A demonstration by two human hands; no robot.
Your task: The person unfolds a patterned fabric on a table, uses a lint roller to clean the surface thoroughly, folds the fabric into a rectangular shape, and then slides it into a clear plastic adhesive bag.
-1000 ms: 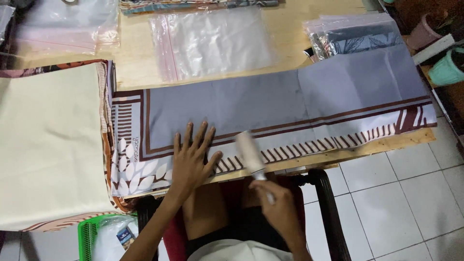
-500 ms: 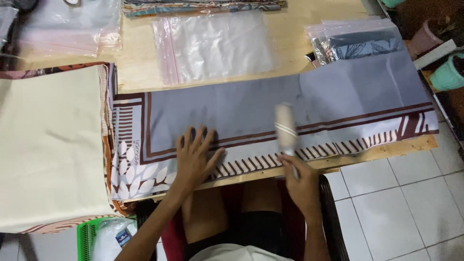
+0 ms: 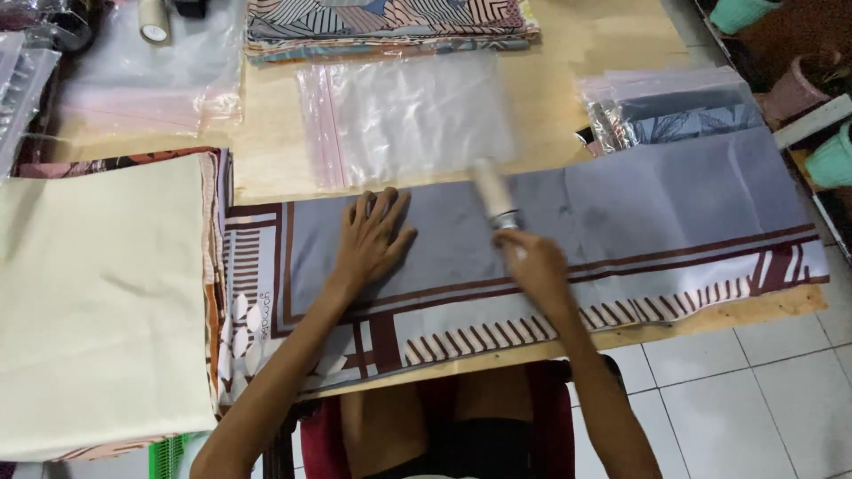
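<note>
Right hand [image 3: 532, 266] is wrapped around the handle of a lint roller [image 3: 491, 191], its blurred drum lying on the grey folded cloth [image 3: 639, 208]; left hand [image 3: 373, 235] lies flat and spread on that cloth, left of the roller. I judge the roller light and rigid, best held by its handle. Cloth looks thin, soft and limp with a brown-striped border, so I'd pin it flat rather than pinch it.
</note>
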